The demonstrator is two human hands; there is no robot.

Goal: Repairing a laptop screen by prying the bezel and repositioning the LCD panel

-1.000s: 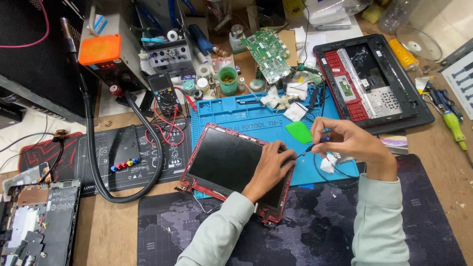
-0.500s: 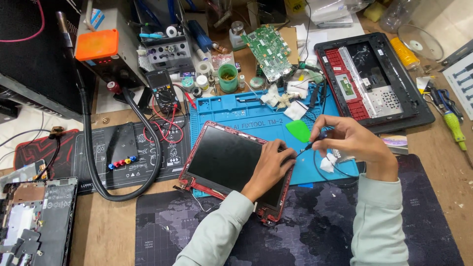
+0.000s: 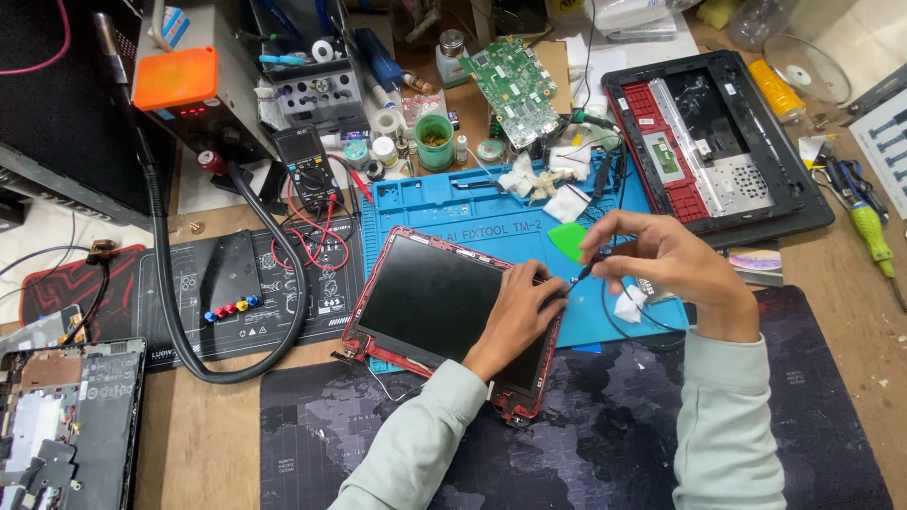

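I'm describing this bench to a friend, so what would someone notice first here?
Probably the red-framed laptop screen lying on the blue work mat at centre, with the left hand pressing its right edge and the right hand pinching a thin dark tool beside it. Next, the bright orange-topped box at the upper left.

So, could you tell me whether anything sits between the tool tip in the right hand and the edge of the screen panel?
Nothing visible does. The right hand holds a thin tool whose tip reaches the panel edge beside the left hand, which rests on the panel.
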